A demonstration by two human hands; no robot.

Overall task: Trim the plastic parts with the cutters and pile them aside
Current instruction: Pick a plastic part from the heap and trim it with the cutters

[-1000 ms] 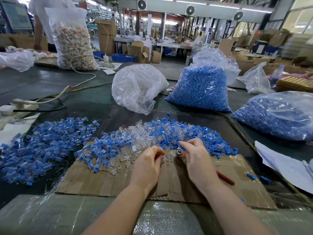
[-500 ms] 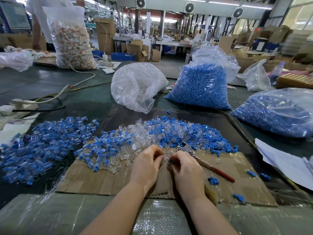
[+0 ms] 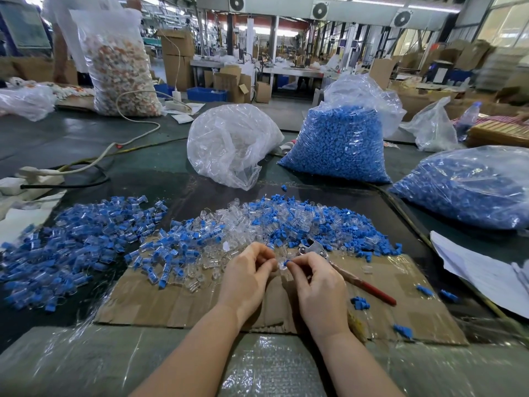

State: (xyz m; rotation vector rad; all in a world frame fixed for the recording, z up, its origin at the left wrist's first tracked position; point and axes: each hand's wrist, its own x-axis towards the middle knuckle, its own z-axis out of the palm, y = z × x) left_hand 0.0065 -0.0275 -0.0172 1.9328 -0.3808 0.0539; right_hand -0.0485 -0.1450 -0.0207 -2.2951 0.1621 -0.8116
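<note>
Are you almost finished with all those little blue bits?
Not nearly. A done-looking pile lies at the left. Right now the left hand and right hand pinch one small part, with the cutters lying on the cardboard. A big heap and full bags remain.

bare cardboard [image 3: 177, 305] left of hands, open lane; parts heap [image 3: 257, 222] walls off front; cutters [image 3: 352, 277] lying right; blue bags [image 3: 337, 144] block further back

Two bare forearms, no sleeves in view, left hand [image 3: 246, 277] and right hand [image 3: 317, 285] ungloved, no rings, no watch, no wristbands, short plain fingernails
</note>
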